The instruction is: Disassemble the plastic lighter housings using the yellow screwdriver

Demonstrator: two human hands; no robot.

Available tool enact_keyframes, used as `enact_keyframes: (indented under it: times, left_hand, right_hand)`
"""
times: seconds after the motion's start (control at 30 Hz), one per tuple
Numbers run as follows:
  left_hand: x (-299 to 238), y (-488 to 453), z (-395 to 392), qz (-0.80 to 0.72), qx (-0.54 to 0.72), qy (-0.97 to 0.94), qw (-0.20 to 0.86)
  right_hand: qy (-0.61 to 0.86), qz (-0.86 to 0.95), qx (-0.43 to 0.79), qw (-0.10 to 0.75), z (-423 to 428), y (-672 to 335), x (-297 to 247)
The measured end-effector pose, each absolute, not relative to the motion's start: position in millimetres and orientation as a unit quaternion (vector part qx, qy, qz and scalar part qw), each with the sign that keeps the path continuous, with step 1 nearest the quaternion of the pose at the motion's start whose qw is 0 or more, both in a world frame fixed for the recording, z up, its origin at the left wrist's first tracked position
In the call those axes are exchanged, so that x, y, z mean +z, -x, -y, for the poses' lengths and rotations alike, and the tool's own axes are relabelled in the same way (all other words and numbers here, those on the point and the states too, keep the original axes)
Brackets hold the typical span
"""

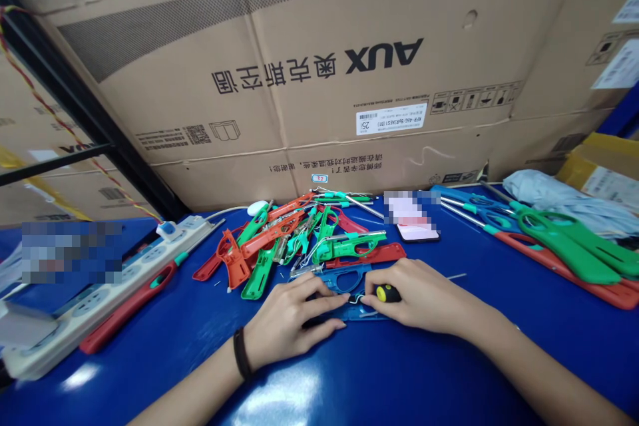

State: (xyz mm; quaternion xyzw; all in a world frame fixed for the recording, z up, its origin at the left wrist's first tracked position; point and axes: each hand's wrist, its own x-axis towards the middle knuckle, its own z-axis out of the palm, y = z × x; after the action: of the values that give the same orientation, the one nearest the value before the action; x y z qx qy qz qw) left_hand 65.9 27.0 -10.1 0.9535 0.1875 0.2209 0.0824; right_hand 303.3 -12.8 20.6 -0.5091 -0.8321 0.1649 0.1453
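Note:
A blue lighter casing point(349, 278) lies on the table in front of me. My left hand point(294, 313), with a dark band at the wrist, holds it from the left, thumb and index finger closed towards its lower part. At those fingertips is a small black part with a thin white wire point(355, 300). My right hand point(414, 296) is closed around a screwdriver point(388, 293) with a yellow and black handle. Its thumb and index fingertips meet near the wire; whether they pinch it, I cannot tell. Fingers cover much of the casing.
Behind my hands is a pile of opened red, green and orange lighter casings point(264, 233). A phone point(417, 229) lies right of it. Whole long-necked lighters point(574, 239) are stacked at right. A power strip point(94, 299) and red lighter point(130, 306) are left. A large carton point(299, 33) stands behind.

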Motion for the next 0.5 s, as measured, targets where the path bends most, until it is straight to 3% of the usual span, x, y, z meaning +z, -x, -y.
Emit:
enact_keyframes:
  times: [0.5]
  left_hand:
    - [-10.7, -64.9, -26.4, -0.198, 0.213, -0.956, 0.037]
  right_hand:
    - [0.557, 0.783, 0.211, 0.181, 10.4, -305.4, 24.3]
